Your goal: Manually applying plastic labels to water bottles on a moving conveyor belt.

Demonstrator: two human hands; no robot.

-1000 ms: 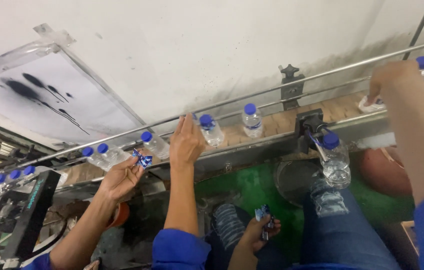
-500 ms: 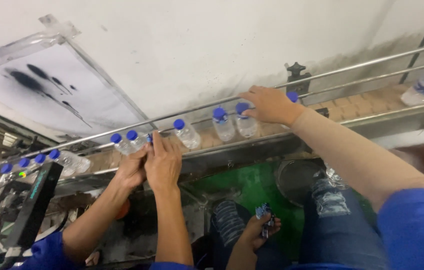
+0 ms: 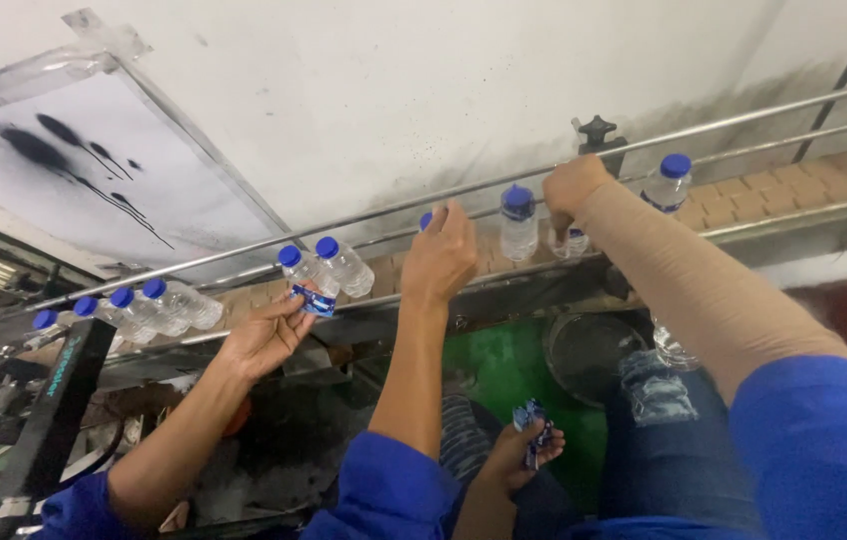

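A co-worker's hand (image 3: 264, 335) pinches a blue label (image 3: 316, 300) beside 2 clear blue-capped plastic bottles (image 3: 344, 265). The left hand (image 3: 529, 455), over the lap, is closed around crumpled blue label sleeves (image 3: 534, 418). The right hand (image 3: 574, 185) has its fingers curled tight over the top of a small clear bottle (image 3: 571, 242) on the tan slatted conveyor belt (image 3: 744, 195).

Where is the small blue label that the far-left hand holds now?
In the head view, the blue label is left of centre, pinched in a hand at the conveyor's front rail, just below two blue-capped bottles.

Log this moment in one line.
left hand holds blue labels | right hand on bottle on conveyor | co-worker's hand holds blue label
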